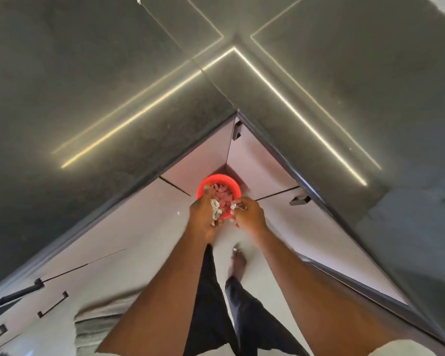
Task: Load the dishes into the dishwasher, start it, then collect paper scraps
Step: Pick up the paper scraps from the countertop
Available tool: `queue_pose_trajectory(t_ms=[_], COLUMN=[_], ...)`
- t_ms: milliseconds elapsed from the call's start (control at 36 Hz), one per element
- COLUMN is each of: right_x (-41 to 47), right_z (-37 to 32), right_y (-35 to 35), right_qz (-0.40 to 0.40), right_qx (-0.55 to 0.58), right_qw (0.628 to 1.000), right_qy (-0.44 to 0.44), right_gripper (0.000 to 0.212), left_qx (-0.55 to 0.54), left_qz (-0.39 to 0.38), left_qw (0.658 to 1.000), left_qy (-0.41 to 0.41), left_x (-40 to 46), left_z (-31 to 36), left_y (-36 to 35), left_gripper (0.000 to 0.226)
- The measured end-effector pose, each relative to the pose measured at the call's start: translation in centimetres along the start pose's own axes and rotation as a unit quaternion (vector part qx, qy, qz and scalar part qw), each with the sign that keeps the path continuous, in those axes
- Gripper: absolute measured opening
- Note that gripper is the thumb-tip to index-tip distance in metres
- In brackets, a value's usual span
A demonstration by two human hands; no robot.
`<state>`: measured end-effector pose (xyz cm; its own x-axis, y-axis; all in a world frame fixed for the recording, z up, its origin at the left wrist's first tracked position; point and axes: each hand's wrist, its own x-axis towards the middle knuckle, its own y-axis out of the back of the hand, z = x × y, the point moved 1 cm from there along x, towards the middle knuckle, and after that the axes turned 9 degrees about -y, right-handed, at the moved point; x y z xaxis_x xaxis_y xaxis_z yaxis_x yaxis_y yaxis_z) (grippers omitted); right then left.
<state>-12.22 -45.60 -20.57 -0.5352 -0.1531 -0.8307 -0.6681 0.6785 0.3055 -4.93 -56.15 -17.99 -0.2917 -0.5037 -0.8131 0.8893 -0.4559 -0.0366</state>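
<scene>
Though crumpled, paper scraps (215, 211) within left hand (203, 217)

dark corner countertop (93, 98), pale cabinets (188, 163), pale floor (144, 265)

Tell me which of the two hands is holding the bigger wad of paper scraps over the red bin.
The left hand: it grips a large crumpled wad, while the right hand pinches only a small scrap above the red bin.

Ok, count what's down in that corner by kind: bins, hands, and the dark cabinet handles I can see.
Red bin: 1
Hands: 2, left hand, right hand, each holding paper scraps
Dark cabinet handles: 6
Total: 9
</scene>
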Motion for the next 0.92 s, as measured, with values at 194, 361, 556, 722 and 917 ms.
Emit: queue_pose_trajectory(t_ms=[194, 361, 556, 722, 917], right_x=[7.5, 14.7, 19.6, 23.3, 23.8], right_z=[1.9, 3.3, 4.1, 6.1, 7.4], right_y=[-2.8, -5.2, -7.6, -8.8, -7.9], right_qz=[-0.002, 0.011, -0.023, 0.007, 0.012], right_qx=[0.072, 0.07, 0.108, 0.149, 0.108], right_qw=[0.996, 0.995, 0.991, 0.984, 0.99], right_qy=[-0.058, -0.073, -0.074, -0.096, -0.085], right_gripper=[0.026, 0.026, 0.014, 0.039, 0.042], left_qx=[0.012, 0.05, 0.022, 0.002, 0.033], left_qz=[0.025, 0.018, 0.0, -0.02, -0.024], left_qw=[0.999, 0.996, 0.998, 0.998, 0.998], left_qy=[0.034, 0.067, 0.053, 0.056, 0.057], left_x=[6.8, 13.4, 18.5, 22.1, 21.7], left_z=[-3.0, -4.8, -6.5, -7.6, -7.9], left_y=[-0.5, -2.5, -3.9, -3.5, -2.1], left_gripper=[0.054, 0.077, 0.046, 0.045, 0.05])
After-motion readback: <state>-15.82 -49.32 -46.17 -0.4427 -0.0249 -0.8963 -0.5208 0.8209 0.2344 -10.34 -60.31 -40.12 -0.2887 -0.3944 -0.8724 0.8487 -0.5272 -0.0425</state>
